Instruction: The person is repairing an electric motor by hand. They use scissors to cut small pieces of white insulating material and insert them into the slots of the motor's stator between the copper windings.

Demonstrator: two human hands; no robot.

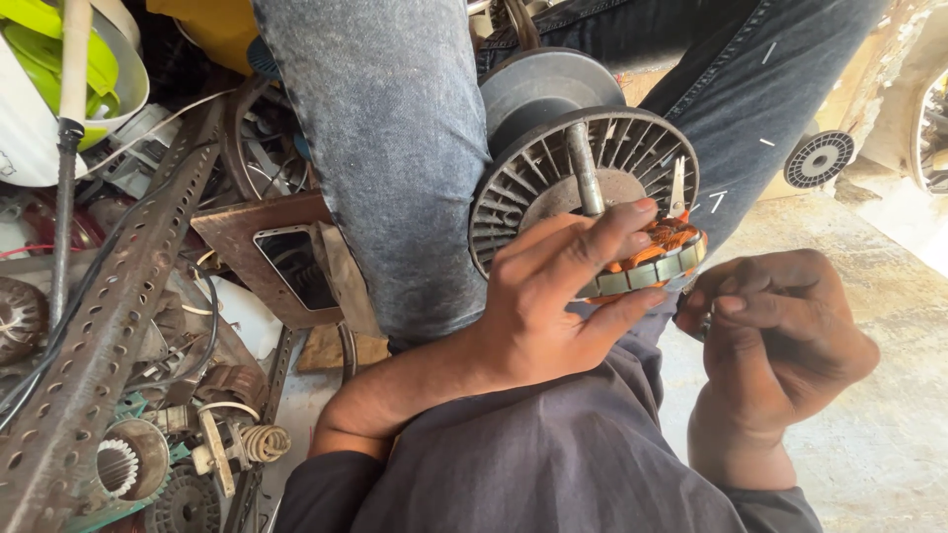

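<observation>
Left hand [553, 296]: clamped on the motor [583, 197], thumb beside the shaft [585, 170], fingers wrapped over the rim by the orange windings [664, 237].
Right hand [780, 336]: curled closed just beside the windings; what it pinches is hidden, so I cannot tell whether it holds a tool.
Motor: resting on the lap against the knee [395, 148], slotted face up, shaft tilted toward the camera.
Doing it well: I judge the left grip should pin the motor firm against the leg, so the right fingers can work the winding edge with small, steady pulls and not nick the wire.
Count: 2 hands, 1 motor in hand, 1 shaft.
Left clutter: 1 perforated angle bar [109, 336], 1 small coil [265, 442], 1 green-and-white housing [59, 59].
Far right: 1 small finned disc [819, 158] on the floor [869, 296], well apart.
</observation>
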